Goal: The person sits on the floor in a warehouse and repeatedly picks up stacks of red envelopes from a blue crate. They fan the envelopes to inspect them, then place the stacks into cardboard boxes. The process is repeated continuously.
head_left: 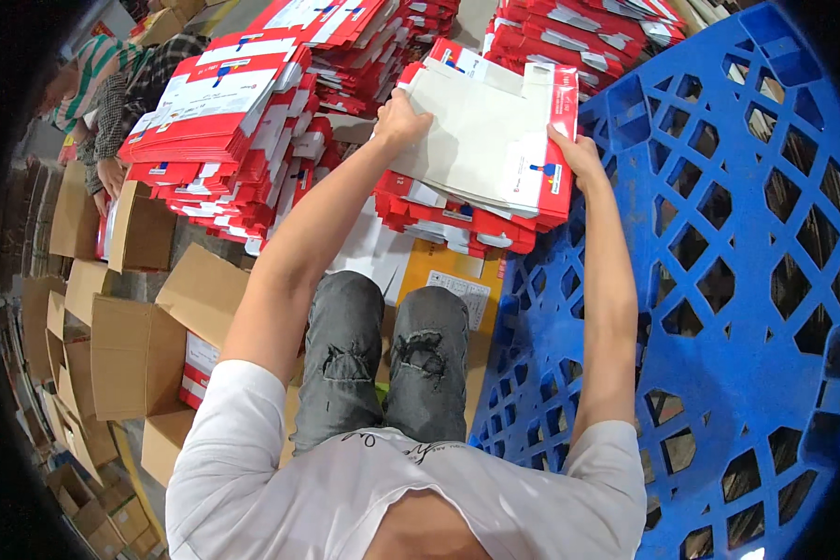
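Note:
A batch of flat, folded red-and-white cartons [476,131] lies in front of me, its pale grey-white face partly uppermost. My left hand [403,123] grips its left edge, thumb on the top face. At the opposite edge, my right hand [579,157] holds the batch with its thumb on top and its other fingers mostly hidden beneath. More flat cartons [439,217] of the same kind are piled directly under it; I cannot tell whether the batch rests fully on them.
Tall uneven stacks of flat cartons [210,103] stand to the left, with another stack [569,37] behind. A blue plastic pallet [747,233] fills the right side. Open brown boxes [135,350] line the left, where another person's hand [112,175] reaches into one.

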Motion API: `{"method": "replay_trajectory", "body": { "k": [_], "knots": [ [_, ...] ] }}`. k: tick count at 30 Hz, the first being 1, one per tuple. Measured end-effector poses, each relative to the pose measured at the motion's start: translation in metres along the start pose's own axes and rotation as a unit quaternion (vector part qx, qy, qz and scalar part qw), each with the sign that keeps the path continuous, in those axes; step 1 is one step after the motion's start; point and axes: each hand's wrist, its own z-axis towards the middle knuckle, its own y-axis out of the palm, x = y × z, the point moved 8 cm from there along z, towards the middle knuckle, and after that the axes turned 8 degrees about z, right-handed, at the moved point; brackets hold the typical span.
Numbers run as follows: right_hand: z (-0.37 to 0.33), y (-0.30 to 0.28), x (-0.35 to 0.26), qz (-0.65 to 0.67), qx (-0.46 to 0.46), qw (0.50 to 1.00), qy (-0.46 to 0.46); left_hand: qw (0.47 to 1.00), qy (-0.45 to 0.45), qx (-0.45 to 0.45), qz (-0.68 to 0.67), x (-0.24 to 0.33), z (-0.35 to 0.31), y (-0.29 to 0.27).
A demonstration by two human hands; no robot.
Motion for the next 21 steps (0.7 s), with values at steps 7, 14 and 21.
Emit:
{"method": "replay_trajectory", "body": {
  "k": [7,14,21],
  "knots": [
    [-0.011,0.007,-0.017,-0.014,0.007,0.999,-0.047,1.000,0.019,0.003,-0.015,-0.016,0.011,0.008],
    [-0.013,0.017,-0.009,0.333,-0.072,0.936,0.089,0.999,0.025,-0.005,-0.044,-0.018,0.011,0.011],
    [-0.055,-0.025,-0.068,0.328,-0.004,0.942,-0.071,0.986,-0.044,-0.030,-0.159,-0.039,0.047,0.017]
  ]
}}
